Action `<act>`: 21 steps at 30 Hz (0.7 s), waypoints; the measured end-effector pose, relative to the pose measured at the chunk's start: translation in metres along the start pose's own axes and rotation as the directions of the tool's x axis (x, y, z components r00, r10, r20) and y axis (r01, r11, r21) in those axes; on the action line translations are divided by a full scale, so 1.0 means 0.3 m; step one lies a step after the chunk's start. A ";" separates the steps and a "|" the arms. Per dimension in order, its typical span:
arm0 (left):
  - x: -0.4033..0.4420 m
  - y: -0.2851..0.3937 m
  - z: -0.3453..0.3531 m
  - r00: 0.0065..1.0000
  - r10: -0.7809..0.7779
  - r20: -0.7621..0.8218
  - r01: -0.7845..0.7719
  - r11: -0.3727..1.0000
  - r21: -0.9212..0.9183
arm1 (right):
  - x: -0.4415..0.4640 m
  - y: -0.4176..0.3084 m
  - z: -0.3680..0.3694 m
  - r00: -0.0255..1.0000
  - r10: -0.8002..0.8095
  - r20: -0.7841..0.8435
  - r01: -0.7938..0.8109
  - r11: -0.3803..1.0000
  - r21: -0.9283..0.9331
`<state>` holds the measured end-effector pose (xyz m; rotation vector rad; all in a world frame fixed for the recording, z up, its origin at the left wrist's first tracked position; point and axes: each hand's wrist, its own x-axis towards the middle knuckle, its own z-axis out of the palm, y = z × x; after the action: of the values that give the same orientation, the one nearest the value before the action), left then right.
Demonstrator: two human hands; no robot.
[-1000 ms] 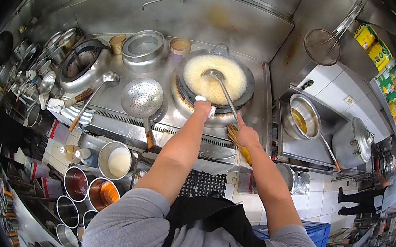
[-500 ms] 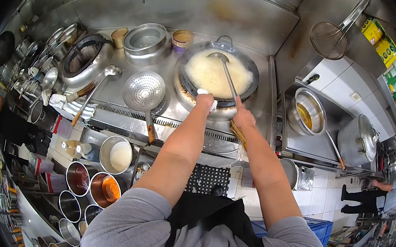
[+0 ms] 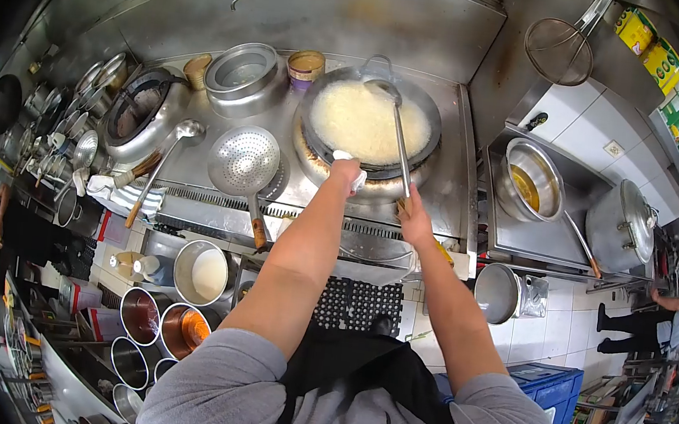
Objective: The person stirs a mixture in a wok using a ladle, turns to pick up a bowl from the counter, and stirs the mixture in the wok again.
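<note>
Stainless range, wok at upper centre

Steel backsplash (image 3: 326, 24) spans the frame's top. Left hand (image 3: 344, 172) grips a white cloth (image 3: 357, 182) against the near rim of the wok (image 3: 431, 130), which holds frothy pale liquid (image 3: 365, 124); right hand (image 3: 415, 220), apart, is closed around the ladle (image 3: 401, 140).

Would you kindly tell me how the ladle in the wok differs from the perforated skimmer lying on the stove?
The ladle has the smaller head, while the skimmer has a much wider one.
The skimmer's head is full of holes; none show in the ladle's.
The ladle is held by the right hand, its head in the wok, whereas the skimmer lies unheld on the stove.
Both are metal, with round heads.
</note>
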<state>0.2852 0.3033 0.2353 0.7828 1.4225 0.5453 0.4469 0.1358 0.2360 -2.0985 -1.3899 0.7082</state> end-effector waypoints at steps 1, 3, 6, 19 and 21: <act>-0.007 0.002 0.002 1.000 -0.006 -0.011 0.006 1.000 -0.005 | -0.020 0.039 0.035 0.998 -0.026 -0.062 0.031 0.996 0.078; -0.016 0.007 0.006 0.999 -0.017 -0.034 0.016 1.000 -0.014 | -0.015 0.138 0.135 0.968 -0.119 -0.222 0.148 0.982 0.119; 0.007 0.001 0.005 0.999 -0.021 -0.048 0.023 0.999 0.037 | 0.013 0.236 0.224 0.937 -0.168 -0.305 0.221 0.964 0.149; 0.099 -0.040 0.016 0.998 0.032 -0.061 -0.033 0.999 -0.004 | -0.066 0.049 0.155 0.986 0.150 0.071 -0.159 0.734 0.660; 0.100 -0.039 0.010 1.000 0.023 -0.020 -0.023 1.000 -0.006 | -0.061 0.079 0.156 0.986 0.141 0.085 -0.164 0.789 0.593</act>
<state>0.2896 0.3177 0.2067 0.7914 1.4314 0.5763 0.4248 0.1170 0.1886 -1.6920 -0.8494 1.0925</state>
